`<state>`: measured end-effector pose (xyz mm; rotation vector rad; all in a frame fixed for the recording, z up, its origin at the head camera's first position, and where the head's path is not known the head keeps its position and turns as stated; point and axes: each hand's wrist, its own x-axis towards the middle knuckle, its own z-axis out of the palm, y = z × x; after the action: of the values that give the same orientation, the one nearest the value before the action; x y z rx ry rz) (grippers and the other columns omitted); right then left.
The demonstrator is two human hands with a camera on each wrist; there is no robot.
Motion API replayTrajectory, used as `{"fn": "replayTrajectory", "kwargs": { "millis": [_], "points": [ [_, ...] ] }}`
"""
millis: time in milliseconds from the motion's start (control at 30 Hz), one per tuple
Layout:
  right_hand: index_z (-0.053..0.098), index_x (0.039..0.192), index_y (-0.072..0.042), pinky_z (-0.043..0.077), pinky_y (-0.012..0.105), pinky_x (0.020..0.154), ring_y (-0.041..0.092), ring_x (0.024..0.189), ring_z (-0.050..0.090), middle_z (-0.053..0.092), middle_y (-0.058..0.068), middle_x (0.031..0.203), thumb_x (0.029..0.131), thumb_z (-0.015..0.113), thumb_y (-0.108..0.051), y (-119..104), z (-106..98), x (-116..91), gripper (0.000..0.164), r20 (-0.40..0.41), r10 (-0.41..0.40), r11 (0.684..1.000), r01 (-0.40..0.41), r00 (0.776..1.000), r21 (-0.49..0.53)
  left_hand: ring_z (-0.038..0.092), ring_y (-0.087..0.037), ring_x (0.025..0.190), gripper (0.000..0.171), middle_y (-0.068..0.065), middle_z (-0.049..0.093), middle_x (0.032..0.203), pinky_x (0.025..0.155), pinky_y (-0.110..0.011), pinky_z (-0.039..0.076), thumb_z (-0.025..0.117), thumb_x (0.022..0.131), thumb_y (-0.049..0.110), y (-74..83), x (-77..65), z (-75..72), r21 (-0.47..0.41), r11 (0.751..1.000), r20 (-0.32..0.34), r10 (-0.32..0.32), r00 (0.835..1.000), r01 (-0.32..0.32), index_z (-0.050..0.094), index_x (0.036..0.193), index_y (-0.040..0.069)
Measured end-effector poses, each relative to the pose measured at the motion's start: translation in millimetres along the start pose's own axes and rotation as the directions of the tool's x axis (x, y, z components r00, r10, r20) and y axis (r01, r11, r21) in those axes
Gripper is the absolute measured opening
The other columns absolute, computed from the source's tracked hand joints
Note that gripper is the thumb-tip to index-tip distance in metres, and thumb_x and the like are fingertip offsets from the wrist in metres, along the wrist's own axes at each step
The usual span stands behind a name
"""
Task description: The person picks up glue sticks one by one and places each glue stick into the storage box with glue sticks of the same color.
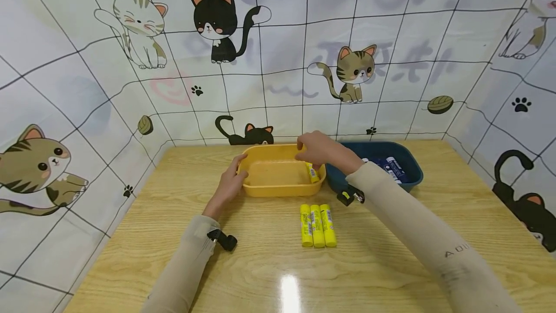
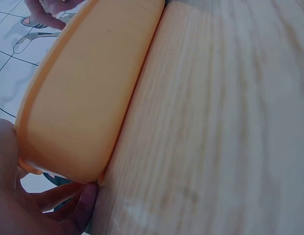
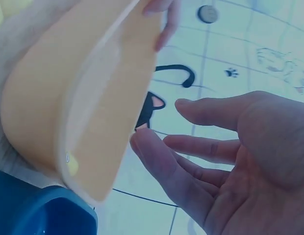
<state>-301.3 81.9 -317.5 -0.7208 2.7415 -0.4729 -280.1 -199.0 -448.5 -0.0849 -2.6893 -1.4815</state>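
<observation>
My left hand point(image 1: 231, 180) holds the left end of a yellow plastic basin point(image 1: 278, 191), its thumb at the rim; in the left wrist view, fingers point(image 2: 86, 203) curl round the basin's end. Above the basin's right side, my right hand point(image 1: 319, 149) is raised with nothing in its grasp. Thumb and fingers stand apart in the right wrist view, the hand point(image 3: 230, 161) clear of the rim. Inside the basin, at its right end, lies one yellow glue stick point(image 1: 312, 173), partly hidden by the right hand. Three more yellow glue sticks point(image 1: 317, 226) lie side by side in front.
A dark blue basin point(image 1: 412, 180) stands against the yellow one's right side, holding several blue tubes point(image 1: 393, 168) with white parts; the right forearm hides some of it. Behind the wooden table point(image 1: 260, 264) is a cat-patterned wall covering point(image 1: 286, 62).
</observation>
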Motion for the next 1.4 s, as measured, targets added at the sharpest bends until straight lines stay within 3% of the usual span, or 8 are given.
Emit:
{"fn": "replayTrajectory", "kwargs": {
  "millis": [167,400,533,767,1100,1400],
  "points": [
    [0.057,0.123,-0.004,0.051,0.026,0.059,0.024,0.057,0.066,0.069,0.010,0.076,0.095,0.060,-0.029,10,11,-32,0.038,-0.049,-0.077,0.994,0.080,0.996,0.069,0.049,-0.028,0.122,0.055,-0.011,0.044,0.148,0.095,-0.044,0.041,0.046,0.094,0.017,0.9,-0.7,0.2,-0.002,1.000,-0.002,0.008,1.000,-0.008,0.037,0.147,0.027],
    [0.063,0.111,-0.011,0.048,0.027,0.052,0.013,0.051,0.056,0.065,-0.001,0.076,0.093,0.063,-0.026,25,38,-72,0.023,-0.162,-0.119,0.985,0.137,0.980,0.103,0.046,-0.030,0.128,0.055,-0.011,0.042,0.150,0.100,-0.047,0.039,0.045,0.094,0.018,0.9,-1.9,-1.2,0.018,1.000,-0.003,0.017,1.000,-0.017,0.036,0.147,0.027],
    [0.064,0.104,-0.015,0.048,0.026,0.050,0.011,0.052,0.054,0.063,-0.003,0.075,0.093,0.062,-0.026,30,52,-86,0.016,-0.177,-0.122,0.981,0.146,0.977,0.126,0.045,-0.030,0.130,0.055,-0.011,0.040,0.151,0.101,-0.049,0.038,0.044,0.094,0.018,0.3,-2.4,-1.3,0.009,1.000,-0.002,0.009,1.000,-0.009,0.035,0.148,0.027],
    [0.062,0.117,-0.012,0.047,0.027,0.050,0.011,0.052,0.054,0.060,-0.002,0.073,0.091,0.064,-0.033,40,73,-98,0.033,-0.116,-0.079,0.976,0.100,0.990,0.191,0.045,-0.030,0.129,0.056,-0.010,0.040,0.151,0.101,-0.048,0.039,0.044,0.094,0.018,-1.8,-0.9,0.0,0.010,1.000,-0.001,0.005,1.000,-0.005,0.035,0.148,0.028],
    [0.053,0.129,-0.009,0.050,0.029,0.053,0.018,0.055,0.061,0.065,0.003,0.079,0.088,0.067,-0.038,58,92,-98,0.053,-0.022,-0.046,0.957,0.050,0.999,0.284,0.044,-0.029,0.130,0.055,-0.007,0.041,0.150,0.102,-0.048,0.038,0.045,0.094,0.019,-2.0,0.1,-0.7,0.005,1.000,-0.005,0.006,1.000,-0.006,0.036,0.147,0.030],
    [0.040,0.139,-0.007,0.053,0.038,0.055,0.025,0.058,0.064,0.065,0.007,0.077,0.083,0.073,-0.039,74,100,-94,0.073,0.101,-0.090,0.902,0.038,0.991,0.430,0.046,-0.029,0.128,0.054,-0.009,0.042,0.149,0.101,-0.048,0.038,0.045,0.095,0.019,-1.2,0.1,-0.6,0.007,1.000,-0.001,0.001,1.000,-0.001,0.036,0.147,0.029]
  ]
}}
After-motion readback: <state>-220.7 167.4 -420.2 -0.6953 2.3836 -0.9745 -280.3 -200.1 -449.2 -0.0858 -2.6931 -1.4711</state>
